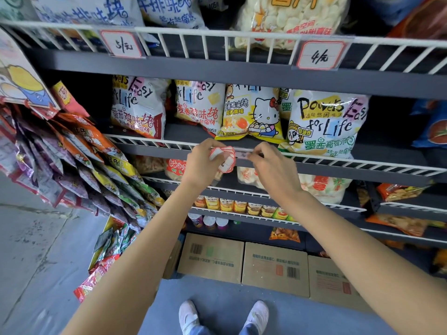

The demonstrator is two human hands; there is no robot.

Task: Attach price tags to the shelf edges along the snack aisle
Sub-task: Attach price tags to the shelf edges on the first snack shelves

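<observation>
2 hands meet at the middle shelf rail (150, 141). Left hand (202, 163) grips a fanned stack of tags (223, 158); right hand (271, 165) pinches 1 strip (243, 155) against the rail, below the snack bags (251, 112).

A single wide-angle view looks forward and steeply down from the person's head, close to the wire shelves (242, 37) that fill the upper and middle frame and bow at the edges. Both forearms reach up from the lower edge, and the shoes (188, 315) stand at bottom centre on the floor (36, 238).
</observation>
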